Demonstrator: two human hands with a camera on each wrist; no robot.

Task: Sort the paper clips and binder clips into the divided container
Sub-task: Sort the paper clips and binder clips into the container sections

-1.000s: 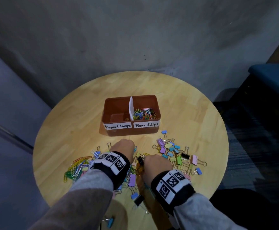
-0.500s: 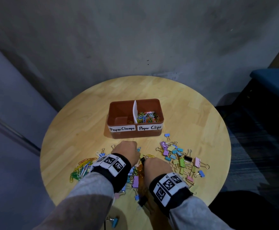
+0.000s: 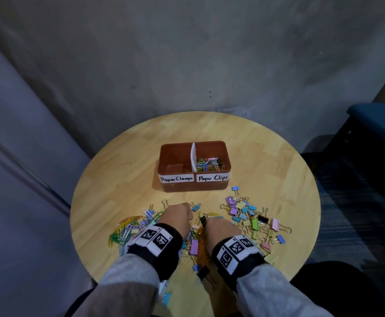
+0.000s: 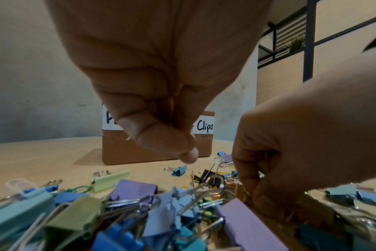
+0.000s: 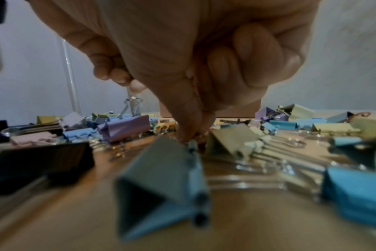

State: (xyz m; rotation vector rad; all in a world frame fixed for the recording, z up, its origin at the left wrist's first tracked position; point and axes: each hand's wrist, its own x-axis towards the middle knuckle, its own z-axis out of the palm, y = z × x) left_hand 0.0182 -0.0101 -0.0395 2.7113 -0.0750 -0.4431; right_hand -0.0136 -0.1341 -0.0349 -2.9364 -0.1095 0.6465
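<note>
A brown divided container [image 3: 228, 156] stands mid-table, labelled "Paper Clamps" on the left and "Paper Clips" on the right. Coloured paper clips [image 3: 210, 164] lie in its right compartment. Loose binder clips [image 3: 252, 217] are scattered in front of it, and loose paper clips [image 3: 124, 229] lie at the left. My left hand [image 3: 188, 212] hovers over the pile with its thumb [image 4: 172, 144] pressed against curled fingers; I see nothing held. My right hand [image 5: 193, 139] reaches down among the binder clips, its thumb and forefinger pinching a small paper clip there.
The round wooden table [image 3: 118, 179] stands against a grey wall. A dark blue seat [image 3: 377, 120] is off to the right. One blue binder clip [image 3: 166, 298] lies at the near table edge. A black binder clip [image 3: 263, 218] sits in the right scatter.
The head view has shifted slightly. My right hand has edged a little forward and left in the pile; the left hand stays nearly where it was.
</note>
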